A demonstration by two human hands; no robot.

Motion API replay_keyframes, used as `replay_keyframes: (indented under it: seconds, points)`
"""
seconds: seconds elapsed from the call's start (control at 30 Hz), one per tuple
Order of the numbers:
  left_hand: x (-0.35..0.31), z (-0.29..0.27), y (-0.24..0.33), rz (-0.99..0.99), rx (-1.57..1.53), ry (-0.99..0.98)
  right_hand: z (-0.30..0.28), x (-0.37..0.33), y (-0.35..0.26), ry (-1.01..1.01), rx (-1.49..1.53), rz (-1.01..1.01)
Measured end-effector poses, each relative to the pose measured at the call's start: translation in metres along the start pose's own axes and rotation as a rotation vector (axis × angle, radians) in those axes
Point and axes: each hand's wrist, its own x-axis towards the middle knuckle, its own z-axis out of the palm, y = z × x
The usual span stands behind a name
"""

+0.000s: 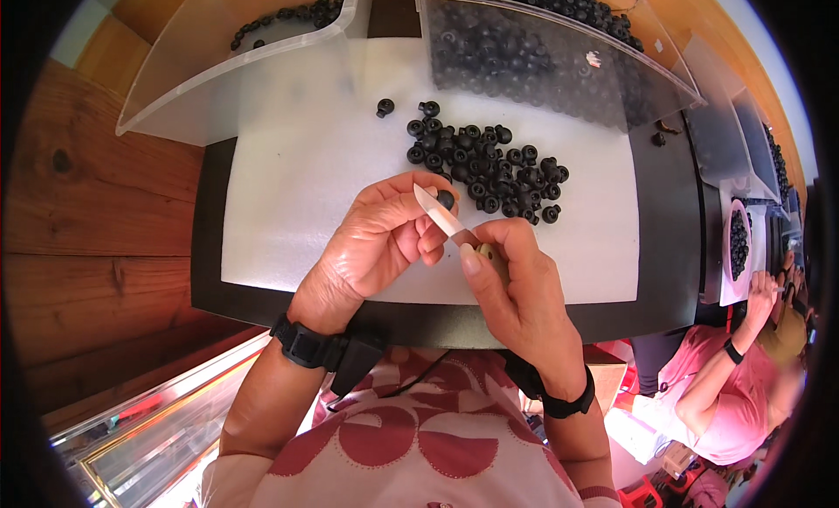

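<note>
Over the front of a white foam sheet (288,193), my left hand (371,237) is closed, pinching a small round black piece (446,198) between thumb and fingers. My right hand (529,294) grips a short knife (441,218) by its handle, which is mostly covered by the fingers. The knife's pale, pointed blade slants up and left beside the black piece; whether its edge touches cannot be told. Just beyond my hands lies a loose pile of black knob-shaped pieces (476,163), each round with a small neck. One single knob (385,107) sits apart, left of the pile.
A clear bin (533,66) full of black knobs stands at the back; another clear bin (236,80) at back left holds fewer. The dark table edge (402,323) runs in front of me. At far right, a co-worker's hand (762,298) is near a pink bowl (727,254).
</note>
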Motion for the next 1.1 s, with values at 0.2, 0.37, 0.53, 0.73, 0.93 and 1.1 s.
replay_keyframes:
  seconds: [0.2,0.37,0.53,0.73,0.93,1.1]
  points:
    - [-0.001,0.0018,0.0,-0.002,0.001,-0.012,0.0052,0.0014,0.0073,0.079,-0.002,-0.088]
    - [-0.0013,0.0034,0.0006,-0.012,0.003,0.0,0.0041,0.0011,0.0084,0.078,-0.012,-0.069]
    - [-0.001,0.0021,0.0,-0.007,-0.005,-0.012,0.0039,0.0015,0.0068,0.081,-0.012,-0.08]
    - [-0.0018,0.0028,0.0006,-0.019,-0.001,-0.009,0.0035,0.0021,0.0056,0.081,-0.037,-0.076]
    - [-0.0011,0.0004,-0.0004,-0.01,0.008,-0.035,0.0058,0.0035,0.0066,0.105,-0.036,-0.104]
    - [-0.0011,0.0016,0.0003,-0.019,0.0,-0.032,0.0099,0.0042,0.0092,0.136,-0.042,-0.116]
